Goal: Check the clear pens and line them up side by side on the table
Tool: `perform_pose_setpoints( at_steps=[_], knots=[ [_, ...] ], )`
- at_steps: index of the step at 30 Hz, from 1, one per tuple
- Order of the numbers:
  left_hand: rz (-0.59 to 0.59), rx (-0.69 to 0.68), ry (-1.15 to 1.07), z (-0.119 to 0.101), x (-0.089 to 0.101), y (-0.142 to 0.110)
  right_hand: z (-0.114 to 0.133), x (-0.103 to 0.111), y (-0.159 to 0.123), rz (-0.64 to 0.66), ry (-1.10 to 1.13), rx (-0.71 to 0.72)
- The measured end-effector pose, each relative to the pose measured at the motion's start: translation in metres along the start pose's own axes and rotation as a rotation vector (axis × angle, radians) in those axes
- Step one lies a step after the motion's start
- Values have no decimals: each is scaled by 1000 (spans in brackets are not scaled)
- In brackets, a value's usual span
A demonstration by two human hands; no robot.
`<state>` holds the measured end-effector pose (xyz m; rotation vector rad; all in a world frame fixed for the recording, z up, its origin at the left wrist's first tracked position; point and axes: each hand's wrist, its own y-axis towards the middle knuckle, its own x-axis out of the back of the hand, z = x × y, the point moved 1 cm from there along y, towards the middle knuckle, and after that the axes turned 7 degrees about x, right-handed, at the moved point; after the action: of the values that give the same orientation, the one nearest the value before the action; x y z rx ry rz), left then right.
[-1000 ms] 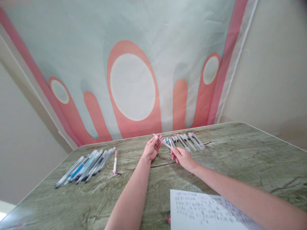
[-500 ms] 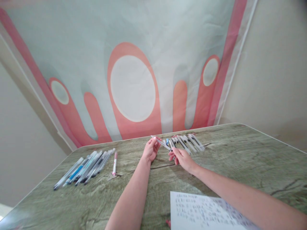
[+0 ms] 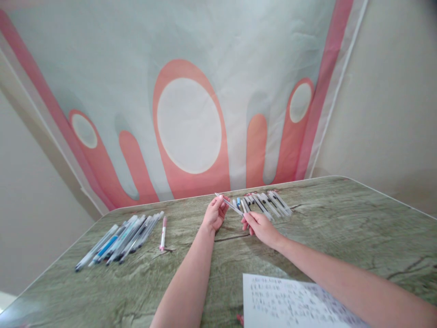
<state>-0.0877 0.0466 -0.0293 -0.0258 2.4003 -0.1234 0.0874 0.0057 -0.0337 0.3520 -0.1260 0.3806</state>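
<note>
Between my two hands a slim, clear pen (image 3: 232,207) is held at a slant above the table. My left hand (image 3: 216,214) pinches its upper, pointed end with thumb and fingertips. Around its lower end the fingers of my right hand (image 3: 258,227) are closed; that end is partly hidden. Just beyond my right hand lies a row of pen caps and clear pen barrels (image 3: 269,204), several with dark parts. Left of my hands lies a white and pink pen (image 3: 163,234), apart from a group of several capped pens (image 3: 123,239), one of them bright blue.
A sheet of paper with handwriting (image 3: 290,300) lies at the near edge, partly under my right forearm. Beside it is a small red object (image 3: 240,319), cut off by the frame. The wood-patterned table (image 3: 341,228) meets a printed backdrop (image 3: 273,54) behind.
My right hand has shifted very slightly, and its fingers sit closer round the pen's lower end. My left hand and the laid-out pens stay as they were.
</note>
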Motion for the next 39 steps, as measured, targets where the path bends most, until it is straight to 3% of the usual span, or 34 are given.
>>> perform_pose_setpoints(
  at_steps=[4,10,15,21,26,39],
  knots=[
    [-26,2,13,0,0,-1,0,1,0,-54,-31,32],
    [-15,8,-2,0,0,0,-2,0,1,22,16,-12],
    [-11,20,-4,0,1,0,-1,0,1,-39,2,29],
    [-2,15,-16,1,-1,-1,-3,-1,1,13,-23,-25],
    [-20,21,-5,0,-3,-2,-3,0,0,-67,-34,12],
    [-26,18,12,0,-3,-2,-2,0,0,-51,-28,12]
  ],
)
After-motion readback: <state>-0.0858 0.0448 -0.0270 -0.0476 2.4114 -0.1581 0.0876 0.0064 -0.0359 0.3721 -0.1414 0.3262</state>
